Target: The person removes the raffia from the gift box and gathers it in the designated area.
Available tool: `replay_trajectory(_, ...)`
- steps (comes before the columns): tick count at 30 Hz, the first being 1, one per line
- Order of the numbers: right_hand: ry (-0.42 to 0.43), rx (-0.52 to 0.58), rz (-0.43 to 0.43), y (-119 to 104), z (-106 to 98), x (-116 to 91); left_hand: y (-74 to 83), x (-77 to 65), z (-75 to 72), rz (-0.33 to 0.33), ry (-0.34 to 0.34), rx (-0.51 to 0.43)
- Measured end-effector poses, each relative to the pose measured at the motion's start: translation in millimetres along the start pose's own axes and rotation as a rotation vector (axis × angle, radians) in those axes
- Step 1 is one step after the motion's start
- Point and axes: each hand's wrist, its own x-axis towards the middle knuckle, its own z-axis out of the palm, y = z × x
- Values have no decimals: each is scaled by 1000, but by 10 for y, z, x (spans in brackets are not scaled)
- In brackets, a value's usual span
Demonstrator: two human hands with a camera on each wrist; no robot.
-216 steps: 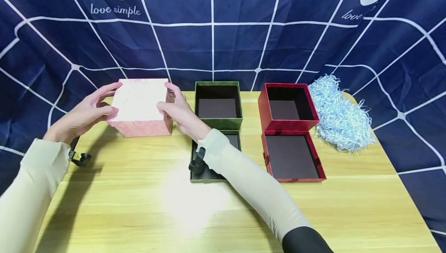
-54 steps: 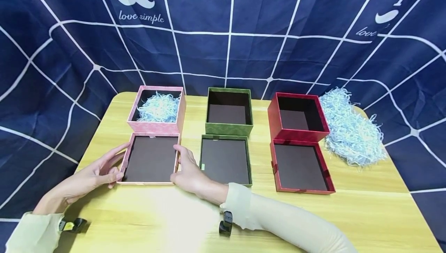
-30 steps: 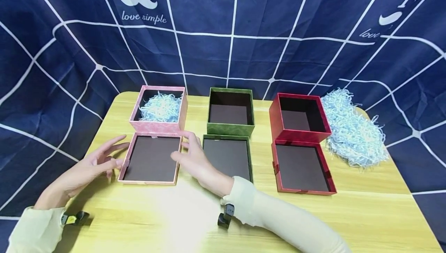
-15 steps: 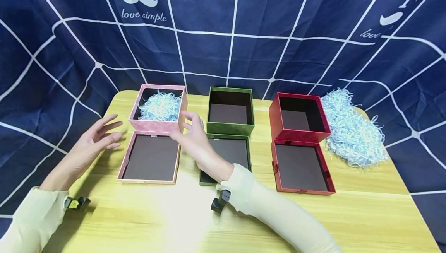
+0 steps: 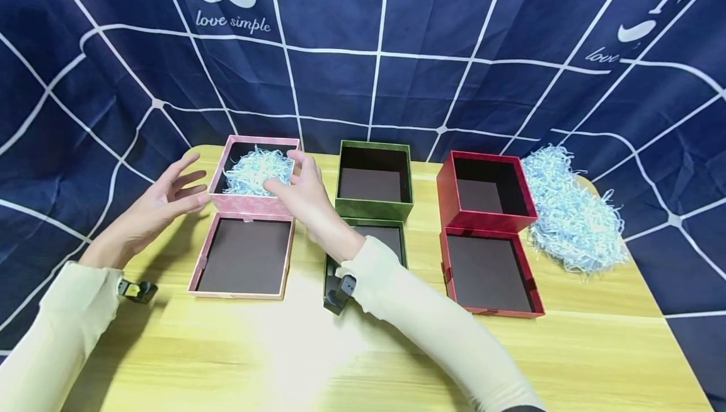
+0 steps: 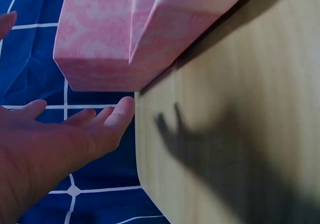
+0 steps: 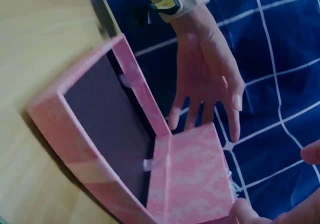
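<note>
In the head view a pink box (image 5: 249,203) stands at the left of the table, its top off and light blue shredded paper (image 5: 254,172) inside. The pink lid (image 5: 241,257), dark inside, lies hollow side up right in front of it. My left hand (image 5: 161,207) hovers at the box's left side, fingers spread and holding nothing. My right hand (image 5: 312,201) reaches to the box's right front corner, thumb over the rim and fingers spread along the right wall. In the right wrist view the thumb (image 7: 245,211) is right at the box's edge.
A green box (image 5: 374,209) and its lid (image 5: 386,235), partly under the right wrist, stand mid-table. To the right are a red box (image 5: 448,188) and red lid (image 5: 493,270). A heap of shredded paper (image 5: 578,217) lies at the right edge; a blue curtain (image 5: 351,84) hangs behind.
Earlier both hands held the covered pink box; then the lid lay in front with the hands at its sides. Since then both hands have let go of the lid and moved back to the box.
</note>
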Motion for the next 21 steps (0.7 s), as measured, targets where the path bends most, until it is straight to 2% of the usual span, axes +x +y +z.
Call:
replay_trajectory(4, -30, -40, 0, -74, 35, 124, 7, 149, -47, -21, -24, 10)
replay_trajectory(10, -77, -28, 73, -217, 115, 301, 25, 338, -54, -37, -18, 53)
replay_trajectory(17, -120, -123, 141, -289, 184, 476, 36, 547, -57, -37, -135, 169)
replay_trajectory(21, -94, -279, 182, -285, 266, 556, 23, 665, -37, -39, -200, 205)
